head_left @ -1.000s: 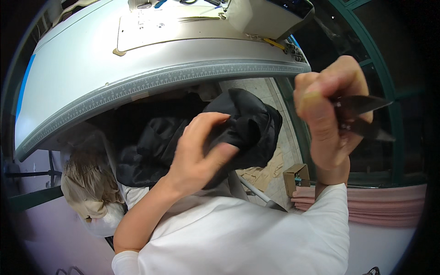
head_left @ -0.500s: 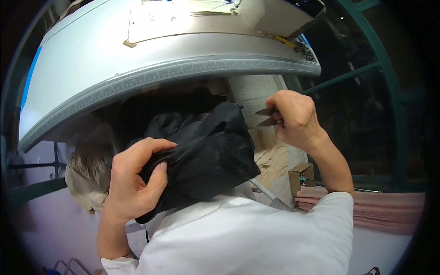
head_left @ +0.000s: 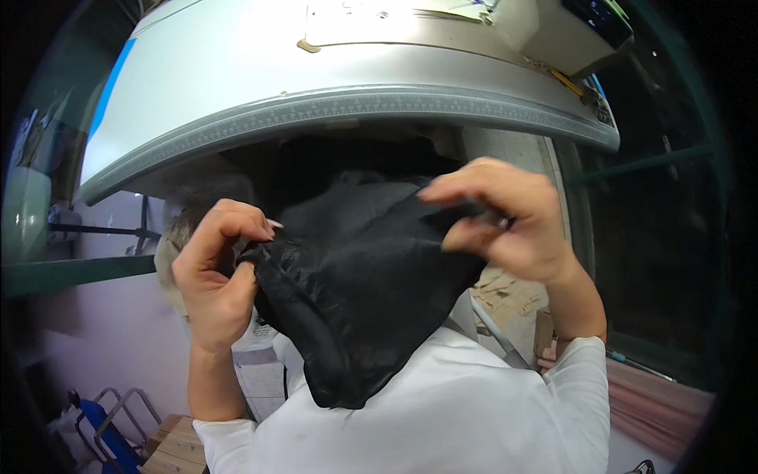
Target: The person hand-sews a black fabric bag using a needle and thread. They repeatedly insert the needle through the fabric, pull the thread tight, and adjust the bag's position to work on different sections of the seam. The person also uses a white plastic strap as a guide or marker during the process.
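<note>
A piece of thin, shiny black fabric [head_left: 363, 272] is spread across my lap below the table edge, one corner hanging toward my white shirt. At its left edge my left hand [head_left: 215, 276] pinches the cloth between thumb and fingers. My right hand [head_left: 521, 221] is at the fabric's upper right, thumb and index finger apart and slightly blurred. Tucked in that palm are thread snips [head_left: 505, 223]; only a metallic glint shows, their blades lost against the black cloth. Whether the right fingertips touch the fabric I cannot tell.
Ahead is a white worktable [head_left: 213, 71] with a ruler-marked grey edge [head_left: 355, 103]. A yellow-handled tool [head_left: 567, 82] lies at its right. Pink cloth [head_left: 655, 403] is stacked lower right; a wooden drawer unit [head_left: 175, 449] stands lower left.
My right hand has moved with the snips from beside the fabric to its upper right part. The left hand now pinches the edge, and the fabric is spread flatter. The view has shifted.
</note>
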Action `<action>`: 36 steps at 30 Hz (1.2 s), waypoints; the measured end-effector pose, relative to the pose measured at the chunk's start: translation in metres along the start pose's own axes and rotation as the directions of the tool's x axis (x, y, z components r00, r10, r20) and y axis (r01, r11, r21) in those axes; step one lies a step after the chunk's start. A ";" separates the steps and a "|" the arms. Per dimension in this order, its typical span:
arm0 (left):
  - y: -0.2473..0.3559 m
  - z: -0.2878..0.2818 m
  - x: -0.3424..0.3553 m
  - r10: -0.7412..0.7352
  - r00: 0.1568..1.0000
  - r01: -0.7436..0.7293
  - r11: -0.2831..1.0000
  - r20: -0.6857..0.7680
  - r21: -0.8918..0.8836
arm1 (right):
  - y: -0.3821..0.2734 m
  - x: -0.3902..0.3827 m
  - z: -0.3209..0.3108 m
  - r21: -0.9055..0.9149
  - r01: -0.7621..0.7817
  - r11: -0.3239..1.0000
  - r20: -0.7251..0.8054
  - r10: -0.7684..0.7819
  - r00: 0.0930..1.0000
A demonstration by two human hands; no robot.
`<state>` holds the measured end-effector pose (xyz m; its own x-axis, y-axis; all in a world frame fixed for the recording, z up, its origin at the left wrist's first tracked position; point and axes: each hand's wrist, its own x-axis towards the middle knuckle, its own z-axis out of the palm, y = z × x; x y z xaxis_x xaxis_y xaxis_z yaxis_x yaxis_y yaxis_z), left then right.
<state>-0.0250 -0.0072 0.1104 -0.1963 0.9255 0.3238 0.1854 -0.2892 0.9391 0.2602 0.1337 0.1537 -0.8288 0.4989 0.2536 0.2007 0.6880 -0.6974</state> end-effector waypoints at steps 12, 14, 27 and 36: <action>-0.069 -0.091 -0.032 -0.085 0.843 0.243 0.941 -0.532 0.235 | 0.055 0.014 0.075 -0.017 -0.441 0.897 0.246 0.431 0.868; -0.080 -0.090 -0.040 -0.126 0.772 0.338 0.911 -0.623 0.235 | 0.056 0.022 0.069 0.006 -0.388 0.922 0.232 0.376 0.897; -0.064 -0.036 -0.105 -0.785 0.609 0.513 0.498 -0.112 -0.699 | 0.146 0.113 -0.012 -0.862 -0.130 0.490 -0.356 -0.404 0.843; -0.023 0.003 -0.076 -0.711 0.670 0.577 0.320 0.212 -0.752 | -0.079 0.027 0.027 0.999 0.014 -0.038 -0.031 -0.507 0.861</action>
<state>-0.0113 -0.0698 0.0637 -0.0597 0.8779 -0.4752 -0.7776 0.2576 0.5735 0.2082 0.0781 0.1977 -0.7991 0.0972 0.5932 -0.5413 -0.5456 -0.6398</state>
